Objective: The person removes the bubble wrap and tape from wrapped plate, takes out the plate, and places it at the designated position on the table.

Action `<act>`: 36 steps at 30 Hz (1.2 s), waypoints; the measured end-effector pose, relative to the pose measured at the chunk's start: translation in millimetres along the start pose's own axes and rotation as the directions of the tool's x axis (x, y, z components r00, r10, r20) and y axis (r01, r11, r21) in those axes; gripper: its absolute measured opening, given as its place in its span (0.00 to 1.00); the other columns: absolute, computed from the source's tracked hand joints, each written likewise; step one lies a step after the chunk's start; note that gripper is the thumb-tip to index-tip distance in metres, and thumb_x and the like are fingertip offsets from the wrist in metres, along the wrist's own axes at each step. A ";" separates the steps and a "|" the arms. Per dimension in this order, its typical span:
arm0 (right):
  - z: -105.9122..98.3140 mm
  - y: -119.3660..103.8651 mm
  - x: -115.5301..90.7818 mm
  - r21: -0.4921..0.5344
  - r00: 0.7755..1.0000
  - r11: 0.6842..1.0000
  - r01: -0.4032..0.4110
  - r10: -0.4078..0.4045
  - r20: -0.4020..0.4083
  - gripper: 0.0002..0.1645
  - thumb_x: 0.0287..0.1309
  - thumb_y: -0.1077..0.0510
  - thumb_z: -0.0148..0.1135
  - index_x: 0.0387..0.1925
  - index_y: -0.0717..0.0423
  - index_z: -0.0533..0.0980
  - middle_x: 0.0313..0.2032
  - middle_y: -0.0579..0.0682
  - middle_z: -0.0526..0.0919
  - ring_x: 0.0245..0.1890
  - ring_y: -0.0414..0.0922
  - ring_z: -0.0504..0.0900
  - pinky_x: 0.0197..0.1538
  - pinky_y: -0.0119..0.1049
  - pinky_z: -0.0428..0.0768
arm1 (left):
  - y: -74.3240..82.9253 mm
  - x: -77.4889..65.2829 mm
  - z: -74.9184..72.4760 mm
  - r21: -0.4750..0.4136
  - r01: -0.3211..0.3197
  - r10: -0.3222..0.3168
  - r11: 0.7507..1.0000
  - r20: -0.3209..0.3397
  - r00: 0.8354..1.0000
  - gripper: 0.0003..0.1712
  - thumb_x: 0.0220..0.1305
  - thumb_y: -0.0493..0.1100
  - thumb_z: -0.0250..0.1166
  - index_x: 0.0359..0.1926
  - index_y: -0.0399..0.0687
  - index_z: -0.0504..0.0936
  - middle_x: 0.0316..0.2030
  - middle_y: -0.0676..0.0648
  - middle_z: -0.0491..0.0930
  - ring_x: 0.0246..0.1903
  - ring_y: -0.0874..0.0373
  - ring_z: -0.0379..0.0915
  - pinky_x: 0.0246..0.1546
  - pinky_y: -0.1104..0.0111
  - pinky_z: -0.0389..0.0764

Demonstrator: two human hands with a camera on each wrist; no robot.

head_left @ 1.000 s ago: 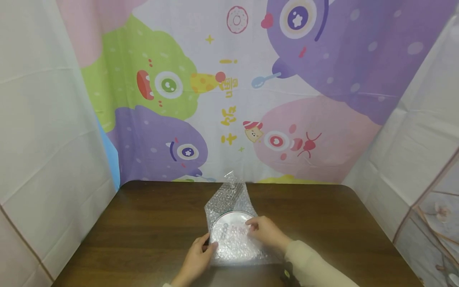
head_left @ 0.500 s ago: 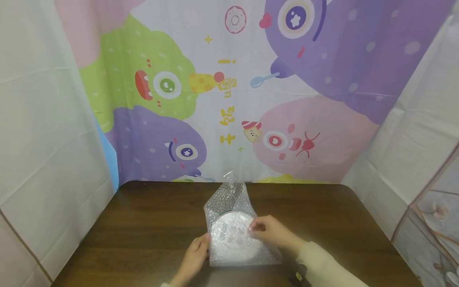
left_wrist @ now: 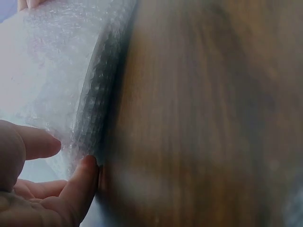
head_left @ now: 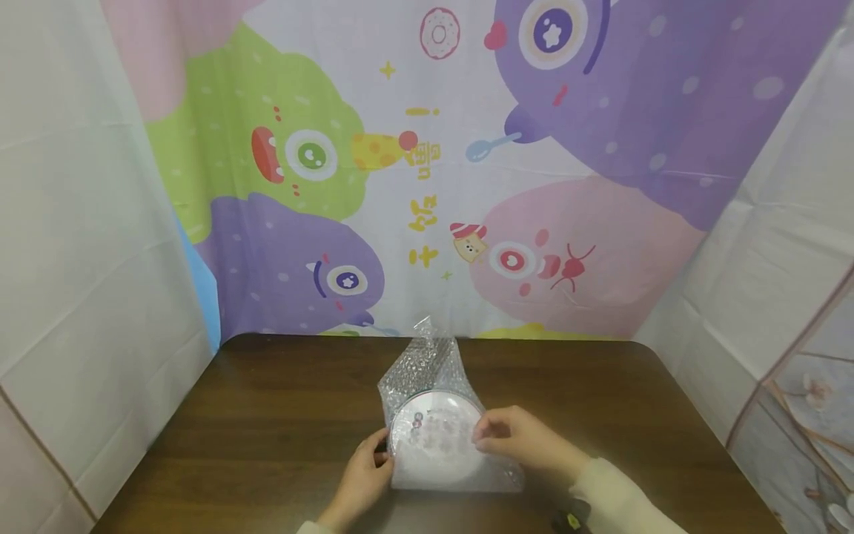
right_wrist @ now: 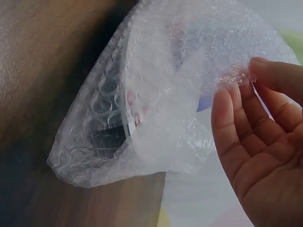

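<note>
We've got the right hand [right_wrist: 265, 127] pinching a gathered edge of clear bubble wrap [right_wrist: 161, 90] between thumb and fingertips, the palm turned toward the wrist camera. Over on the other side, the left hand [head_left: 360, 471] holds the left edge of the bundle, thumb and fingers bent about the wrapped rim; how firmly they press, we can't tell. Between the two hands we find the round white plate [head_left: 437, 449], lying inside the wrap with small dark and reddish marks showing through the film. Beyond it the wrap rises to a crumpled peak toward the back of the dark brown wooden table [head_left: 267, 445]. Coming out along the right arm, we see a pale sleeve [head_left: 617, 489] and, just beside it, a small dark object [head_left: 570, 515] at the bottom of the head view. And behind everything we look onto a hanging printed cloth [head_left: 440, 178] of green, purple and pink one-eyed cartoon creatures.
</note>
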State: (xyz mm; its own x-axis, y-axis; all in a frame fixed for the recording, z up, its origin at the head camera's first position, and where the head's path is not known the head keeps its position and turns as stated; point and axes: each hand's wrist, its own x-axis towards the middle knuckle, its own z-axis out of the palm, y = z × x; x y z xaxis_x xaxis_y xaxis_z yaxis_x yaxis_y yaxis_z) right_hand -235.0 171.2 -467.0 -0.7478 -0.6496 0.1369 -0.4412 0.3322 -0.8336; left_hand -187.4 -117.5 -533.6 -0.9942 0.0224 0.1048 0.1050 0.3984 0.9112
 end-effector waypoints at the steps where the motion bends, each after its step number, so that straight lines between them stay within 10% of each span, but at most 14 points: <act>1: -1.0 0.3 -0.8 -0.006 1.000 1.000 0.003 -0.003 -0.001 0.05 0.59 0.56 0.66 0.34 0.54 0.81 0.34 0.49 0.87 0.36 0.32 0.81 0.46 0.29 0.81 | 0.1 0.4 0.6 -0.004 0.007 -0.007 1.000 0.003 1.000 0.32 0.56 0.31 0.61 0.62 0.23 0.68 0.54 0.27 0.74 0.45 0.46 0.80 0.36 0.75 0.80; 22: -0.7 4.7 -20.4 0.083 0.997 0.997 -0.011 0.005 0.082 0.10 0.66 0.56 0.59 0.38 0.56 0.83 0.31 0.53 0.85 0.29 0.30 0.76 0.34 0.27 0.78 | -1.4 -0.3 6.5 0.006 0.053 -0.053 0.999 0.023 0.998 0.36 0.57 0.34 0.65 0.65 0.26 0.64 0.57 0.28 0.72 0.48 0.44 0.78 0.39 0.65 0.84; 36: 25.6 8.3 -26.7 -0.135 0.964 0.978 0.157 -0.122 0.235 0.11 0.68 0.49 0.56 0.42 0.48 0.82 0.38 0.40 0.85 0.41 0.29 0.81 0.48 0.30 0.81 | -1.7 -1.8 5.2 0.008 0.041 -0.042 0.999 0.029 0.999 0.36 0.57 0.35 0.66 0.65 0.27 0.64 0.57 0.28 0.72 0.48 0.44 0.78 0.41 0.62 0.83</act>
State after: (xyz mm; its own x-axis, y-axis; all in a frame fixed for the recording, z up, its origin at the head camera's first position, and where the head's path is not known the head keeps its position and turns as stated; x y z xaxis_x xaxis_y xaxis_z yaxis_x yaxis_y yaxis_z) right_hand -206.0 173.9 -491.2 -0.5507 -0.8276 0.1082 -0.6157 0.3153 -0.7222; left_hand -185.8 -113.5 -537.4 -0.9980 0.0324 0.0551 0.0635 0.4061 0.9116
